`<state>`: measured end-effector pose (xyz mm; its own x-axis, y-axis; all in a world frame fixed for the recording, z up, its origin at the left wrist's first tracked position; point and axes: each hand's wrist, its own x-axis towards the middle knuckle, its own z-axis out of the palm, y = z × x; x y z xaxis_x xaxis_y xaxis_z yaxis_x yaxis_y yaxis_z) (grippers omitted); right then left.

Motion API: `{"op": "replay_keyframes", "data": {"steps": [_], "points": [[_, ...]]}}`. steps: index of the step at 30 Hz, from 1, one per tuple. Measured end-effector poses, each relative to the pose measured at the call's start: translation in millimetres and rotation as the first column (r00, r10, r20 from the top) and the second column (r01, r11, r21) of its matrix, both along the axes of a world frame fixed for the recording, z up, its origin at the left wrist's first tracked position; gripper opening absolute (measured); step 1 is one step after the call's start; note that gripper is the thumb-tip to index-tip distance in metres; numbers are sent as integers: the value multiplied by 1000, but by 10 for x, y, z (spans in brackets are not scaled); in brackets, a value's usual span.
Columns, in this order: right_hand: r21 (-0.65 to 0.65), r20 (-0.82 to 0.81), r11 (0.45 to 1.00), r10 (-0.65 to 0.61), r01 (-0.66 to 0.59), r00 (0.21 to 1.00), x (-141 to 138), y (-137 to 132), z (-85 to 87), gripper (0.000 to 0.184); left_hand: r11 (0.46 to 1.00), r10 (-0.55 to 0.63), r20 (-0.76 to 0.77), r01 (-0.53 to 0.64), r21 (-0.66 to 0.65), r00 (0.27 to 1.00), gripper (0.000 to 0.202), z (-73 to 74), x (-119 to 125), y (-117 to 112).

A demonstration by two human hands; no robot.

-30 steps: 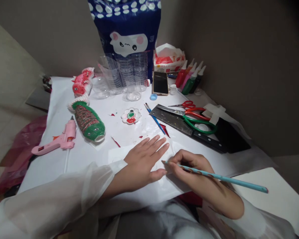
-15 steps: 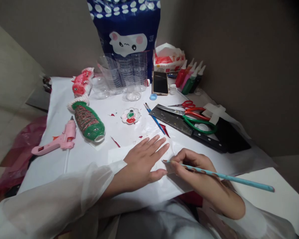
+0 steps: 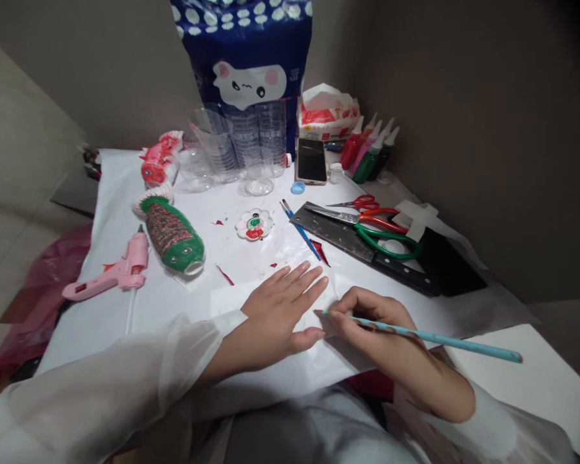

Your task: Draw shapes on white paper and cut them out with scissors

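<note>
My left hand lies flat on a white sheet of paper, fingers stretched out and pointing away from me. In my right hand is a light blue pencil, pinched near its tip. The pencil's point is at the paper, just right of my left hand, between thumb and forefinger. Its back end slants out to the right over my forearm. Beyond my left hand sits a small flower-shaped palette with red, green and black paint. Any marks on the paper are too faint to make out.
A green fish craft, a red fish craft and a pink glue gun lie left. Right are a cleaver, green-and-red-handled scissors and paintbrushes. Clear cut bottles, a phone and paint bottles stand behind.
The back end of the pencil has swung slightly up and toward the left, and its tip has shifted a little. My left hand stays in place on the paper.
</note>
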<state>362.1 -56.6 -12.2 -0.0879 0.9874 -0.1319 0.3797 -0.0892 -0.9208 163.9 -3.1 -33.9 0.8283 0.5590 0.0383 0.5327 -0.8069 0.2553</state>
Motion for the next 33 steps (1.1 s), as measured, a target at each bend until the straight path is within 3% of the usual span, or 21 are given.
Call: {"op": "replay_keyframes", "data": {"steps": [10, 15, 23, 29, 33], "points": [[-11, 1, 996, 91, -91, 996, 7, -37, 23, 15, 1000, -8, 6, 8, 1, 1000, 68, -15, 0, 4], [36, 23, 999, 0, -1, 1000, 17, -33, -33, 16, 1000, -2, -12, 2, -4, 1000, 69, -7, 6, 2], [-17, -6, 995, 95, -95, 995, -10, -27, 42, 15, 1000, -9, -1, 9, 6, 1000, 69, -20, -8, 3], [14, 8, 999, 36, -36, 999, 19, -31, -19, 14, 1000, -4, -1, 4, 17, 1000, 68, -6, -3, -2], [-7, 1, 998, 68, -68, 998, 13, -29, 3, 15, 1000, -5, -6, 5, 17, 1000, 68, 3, -2, -2]]}}
